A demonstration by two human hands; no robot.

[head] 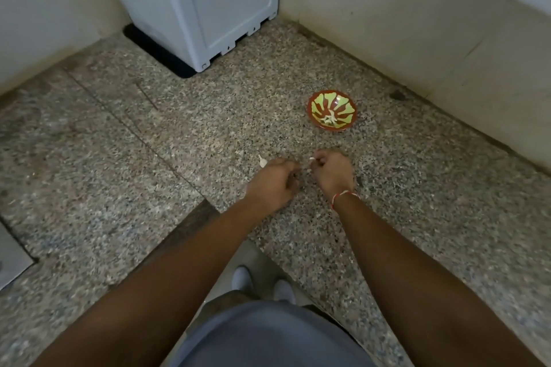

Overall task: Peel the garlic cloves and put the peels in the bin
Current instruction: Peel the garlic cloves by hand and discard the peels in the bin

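A loose garlic clove lies on the speckled surface, left of the bowl. Your left hand sits nearer you than the bowl, fingers curled; what they hold cannot be told. Your right hand pinches a garlic piece. The bowl holds pale garlic bits.

left hand: fingers curl inward, so whatever they pinch is hidden.
right hand: only a pale scrap shows at the fingertips; clove or peel, too small to tell.
bowl: pale bits at its bottom, too small to tell.
grey box: top cut off by the upper edge.
bench: far left and right run out of view.
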